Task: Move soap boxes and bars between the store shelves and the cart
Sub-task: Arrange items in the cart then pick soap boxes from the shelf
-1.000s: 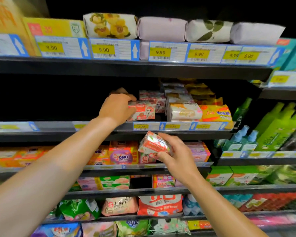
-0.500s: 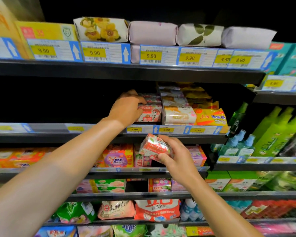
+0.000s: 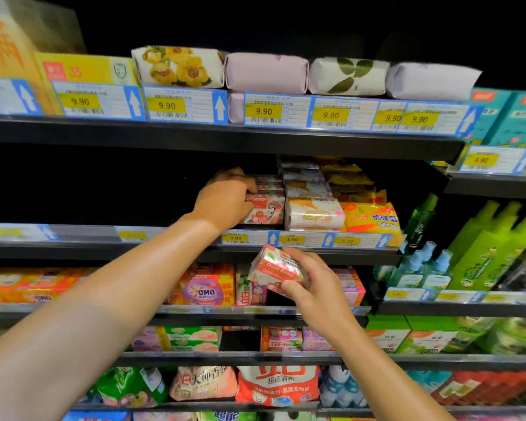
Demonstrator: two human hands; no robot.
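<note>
You have one red-and-white goat soap box tilted below the shelf edge, another stacked on the shelf.

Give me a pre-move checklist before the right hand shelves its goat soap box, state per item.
1. Right hand has a firm hold on the held goat soap box: ok.
2. Left hand steadies the shelf stack of goat soap boxes: ok.
3. Free room on top of that stack: cannot tell, the shelf recess is dark.
4. Neighbouring white soap packs sit apart from the left hand: ok.
5. Path upward past the price-tag rail: ok, nothing in between.
</note>
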